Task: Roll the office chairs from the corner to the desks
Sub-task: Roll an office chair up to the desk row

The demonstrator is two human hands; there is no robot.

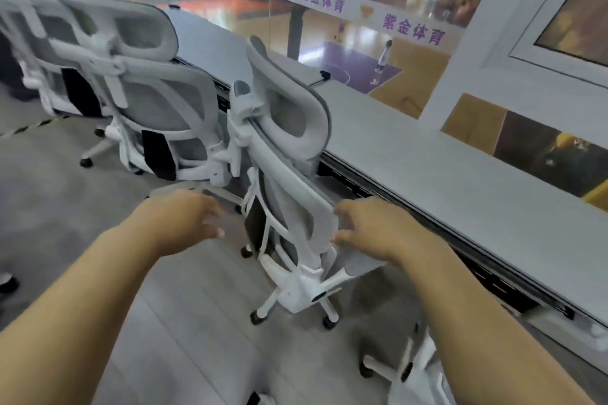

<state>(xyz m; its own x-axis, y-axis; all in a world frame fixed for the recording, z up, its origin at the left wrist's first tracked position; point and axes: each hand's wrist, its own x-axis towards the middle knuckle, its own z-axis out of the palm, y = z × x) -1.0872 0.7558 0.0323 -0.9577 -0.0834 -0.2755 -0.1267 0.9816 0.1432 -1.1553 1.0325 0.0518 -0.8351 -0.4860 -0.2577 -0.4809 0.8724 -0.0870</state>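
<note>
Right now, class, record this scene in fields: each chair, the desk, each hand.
nearest chair: grey back, white wheeled base, beside the desk
second chair: further left, at the same desk
desk: long, grey, on the right
left hand: fingers relaxed, holds nothing, left of nearest chair
right hand: at the chair's back edge; grip unclear

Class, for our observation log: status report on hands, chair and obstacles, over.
Left hand open, gripping nothing. Right hand by nearest chair, grip unclear. Chair stands against the desk. Second chair close beside it.
</note>
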